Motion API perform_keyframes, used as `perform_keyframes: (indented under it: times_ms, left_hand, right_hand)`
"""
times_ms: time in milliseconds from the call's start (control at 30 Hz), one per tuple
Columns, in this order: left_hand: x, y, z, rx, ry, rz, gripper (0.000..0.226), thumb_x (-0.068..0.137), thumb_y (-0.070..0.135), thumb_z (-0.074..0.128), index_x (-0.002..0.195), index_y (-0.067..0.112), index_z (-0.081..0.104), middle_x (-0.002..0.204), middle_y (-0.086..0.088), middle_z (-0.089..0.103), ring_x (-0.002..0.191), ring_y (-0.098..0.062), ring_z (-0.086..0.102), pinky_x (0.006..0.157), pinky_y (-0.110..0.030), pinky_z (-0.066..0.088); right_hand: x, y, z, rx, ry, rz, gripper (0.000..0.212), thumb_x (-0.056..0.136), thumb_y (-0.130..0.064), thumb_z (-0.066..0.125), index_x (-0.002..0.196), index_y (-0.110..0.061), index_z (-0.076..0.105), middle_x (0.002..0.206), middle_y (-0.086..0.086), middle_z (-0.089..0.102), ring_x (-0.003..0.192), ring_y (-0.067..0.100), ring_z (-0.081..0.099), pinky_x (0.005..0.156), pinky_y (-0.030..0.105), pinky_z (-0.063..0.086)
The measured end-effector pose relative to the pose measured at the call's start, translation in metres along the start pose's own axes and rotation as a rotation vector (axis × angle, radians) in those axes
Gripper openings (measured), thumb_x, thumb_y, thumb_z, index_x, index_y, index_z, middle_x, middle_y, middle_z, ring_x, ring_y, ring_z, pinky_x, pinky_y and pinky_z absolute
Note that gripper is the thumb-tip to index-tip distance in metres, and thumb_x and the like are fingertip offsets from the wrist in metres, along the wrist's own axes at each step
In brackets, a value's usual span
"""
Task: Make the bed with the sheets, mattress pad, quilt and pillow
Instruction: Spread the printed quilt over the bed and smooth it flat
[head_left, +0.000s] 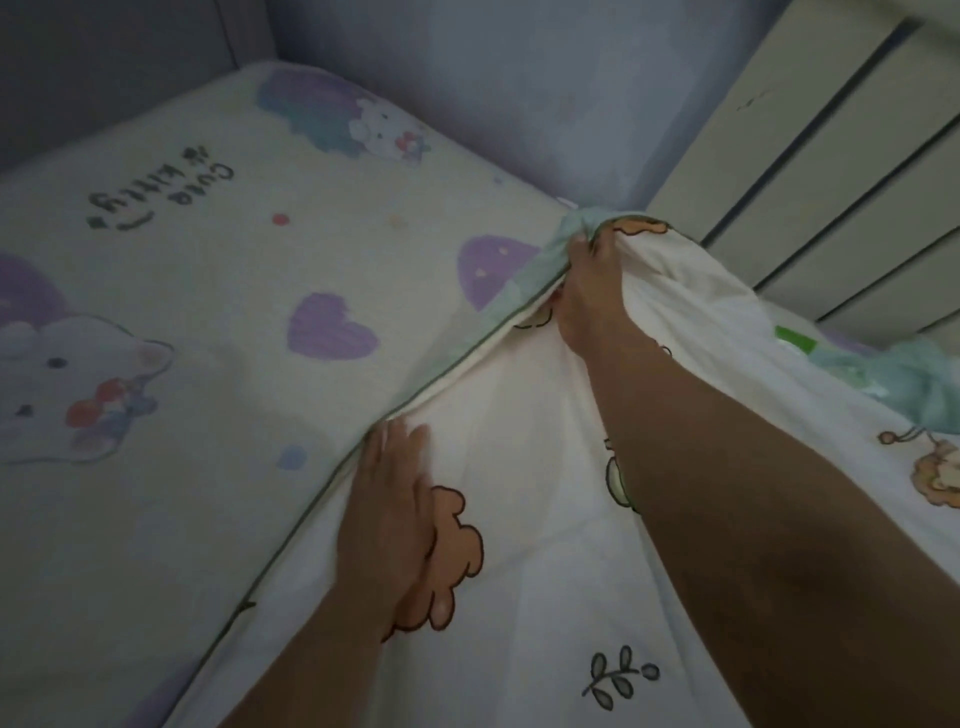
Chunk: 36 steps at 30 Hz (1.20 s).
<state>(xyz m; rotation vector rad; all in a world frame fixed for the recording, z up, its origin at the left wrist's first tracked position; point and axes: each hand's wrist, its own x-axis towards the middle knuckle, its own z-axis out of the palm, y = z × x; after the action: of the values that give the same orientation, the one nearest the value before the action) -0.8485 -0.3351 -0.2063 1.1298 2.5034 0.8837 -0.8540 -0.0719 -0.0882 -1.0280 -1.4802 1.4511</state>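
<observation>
head view, down and across a bed.

quilt (519, 597): white, scattered cartoon prints (orange cloud shape, small leaf sprig, lion-like figure at right), pale green border with dark piping along the left edge. spread over the near and right part of the bed, on top of the cream sheet (208, 322). edge running diagonally from lower left up to the far right corner. fabric drawn into long folds between the two hands.

cream sheet: purple hearts, white kitten figures, small coloured dots, dark lettering toward the far side. lying flat, uncovered on the left and far part of the bed. sheet or mattress pad, cannot tell which.

right hand (587, 291): arm stretched forward to the far end of the quilt edge. fingers curled into the bunched corner, gripping the quilt there, close to the grey padded wall (467, 78) behind the bed.

left hand (387, 525): palm down, fingers straight and together, open and flat on the quilt just inside the green border, partly over the orange cloud print. pressing or only resting, cannot tell.

pale slatted panel (831, 171) at upper right, beyond the quilt. crumpled green fabric (924, 384) at the right edge of view, touching the quilt; what it is, unclear.
</observation>
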Motion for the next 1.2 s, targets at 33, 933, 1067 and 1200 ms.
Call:
perform_keyframes:
  times_ms: [33,933,1067,1200]
  left_hand:
    - [0.004,-0.008,0.007,0.113,-0.064,0.052,0.058,0.098,0.045,0.015,0.134,0.016,0.05,0.148,-0.009,0.037,0.133,-0.036,0.038,0.109,-0.044,0.033]
    - [0.043,-0.015,0.029,0.431,-0.215,0.003,0.074,0.085,0.034,0.036,0.152,0.024,0.006,0.159,-0.011,-0.002,0.146,-0.032,-0.001,0.117,-0.046,0.011]
    - [0.044,-0.014,0.029,0.404,-0.232,-0.011,0.073,0.085,0.034,0.034,0.152,0.024,0.006,0.159,-0.011,-0.003,0.146,-0.032,-0.002,0.117,-0.047,0.011]
    - [0.043,-0.017,0.029,0.394,-0.248,0.011,0.074,0.085,0.035,0.035,0.152,0.024,0.005,0.159,-0.011,-0.003,0.146,-0.032,-0.004,0.117,-0.047,0.01]
  right_hand:
    - [0.005,0.012,0.003,-0.024,-0.016,0.007,0.037,0.102,-0.017,0.037,0.139,-0.01,0.038,0.138,0.009,0.048,0.126,0.025,0.048,0.11,0.044,0.038]
    - [0.065,0.141,0.046,-1.33,-0.526,0.067,0.056,0.1,-0.04,0.022,0.151,-0.035,0.0,0.16,-0.01,-0.004,0.147,0.018,-0.006,0.112,0.057,-0.006]
    - [0.065,0.139,0.046,-1.345,-0.538,0.081,0.057,0.1,-0.04,0.021,0.151,-0.036,-0.003,0.16,-0.009,-0.007,0.147,0.018,-0.009,0.112,0.056,-0.008]
    - [0.064,0.138,0.046,-1.365,-0.532,0.099,0.057,0.101,-0.039,0.02,0.151,-0.035,-0.007,0.16,-0.008,-0.009,0.147,0.018,-0.011,0.112,0.055,-0.009]
